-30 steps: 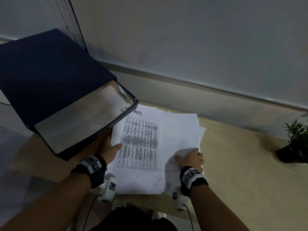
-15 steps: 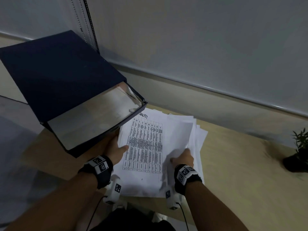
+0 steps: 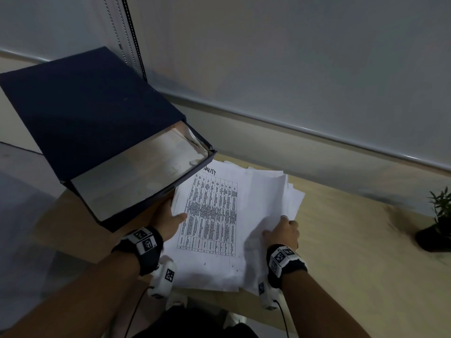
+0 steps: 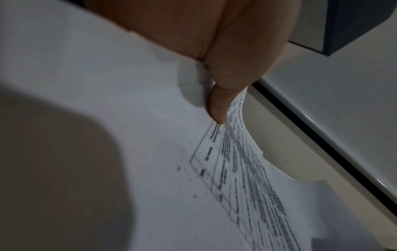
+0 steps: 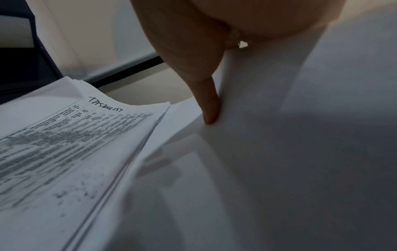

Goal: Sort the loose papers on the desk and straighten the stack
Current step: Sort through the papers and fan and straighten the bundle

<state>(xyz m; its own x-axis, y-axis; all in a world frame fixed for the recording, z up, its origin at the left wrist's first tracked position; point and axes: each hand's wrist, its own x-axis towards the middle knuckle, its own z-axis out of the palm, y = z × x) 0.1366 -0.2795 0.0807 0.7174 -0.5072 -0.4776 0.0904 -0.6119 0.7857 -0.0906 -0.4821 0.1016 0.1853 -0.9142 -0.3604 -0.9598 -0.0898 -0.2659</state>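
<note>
A loose pile of white papers (image 3: 214, 272) lies on the wooden desk (image 3: 353, 252). Its top sheet on the left is a printed table (image 3: 212, 211) with a handwritten heading (image 5: 105, 105). My left hand (image 3: 168, 220) pinches the pile's left edge, thumb (image 4: 217, 108) on the printed sheet (image 4: 247, 169), fingers hidden beneath. My right hand (image 3: 283, 230) grips several blank sheets (image 3: 266, 196) at the right and holds them raised and curved. One of its fingers (image 5: 209, 108) presses against the raised blank sheet (image 5: 279, 152).
A dark blue box file (image 3: 85, 113) with its open end toward me overhangs the pile's upper left corner and my left fingers. A small potted plant (image 3: 436, 228) stands at the far right. A wall ledge (image 3: 317, 135) runs behind the desk.
My right hand has lifted the blank sheets higher and shifted them slightly right. My left hand keeps its hold on the left edge. The head view has drifted.
</note>
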